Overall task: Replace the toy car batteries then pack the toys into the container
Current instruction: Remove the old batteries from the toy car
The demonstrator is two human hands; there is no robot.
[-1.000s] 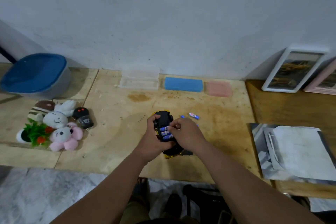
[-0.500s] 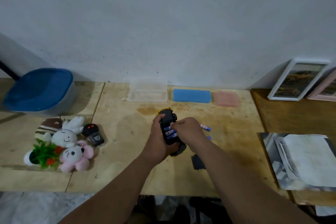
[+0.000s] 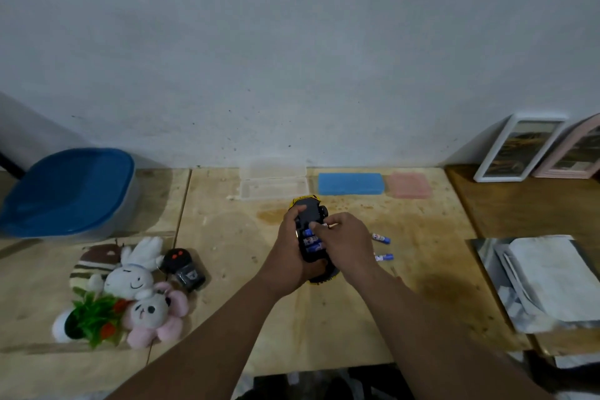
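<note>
Both forearms are extended forward from the lower edge of the view and converge over the middle of the plywood table (image 3: 324, 328). The left hand (image 3: 289, 253) is wrapped around the left flank of the toy car (image 3: 311, 214), fingers curled over its edge in a grip. The right hand (image 3: 344, 240) is brought in from the right, its fingertips (image 3: 316, 227) bent and set on the blue batteries (image 3: 311, 240) seated in the open compartment; whether one is pinched or only pressed cannot be told. The car is held upside down, black underside up, yellow body showing at both ends, its long axis running from near to far with a slight lean to the right. Three batteries are seen in the compartment, lying crosswise to that axis.

Just right of the right hand, two loose batteries (image 3: 381, 239) lie on the table, apart from each other. On the left, a heap of plush toys (image 3: 130, 289) lies beside a black remote control (image 3: 183, 265). Farther left, a blue-lidded container (image 3: 68, 191) is set near the wall. By the wall, a clear plastic case (image 3: 274, 183), a blue case (image 3: 350, 183) and a pink case (image 3: 410, 185) are lined up.
</note>
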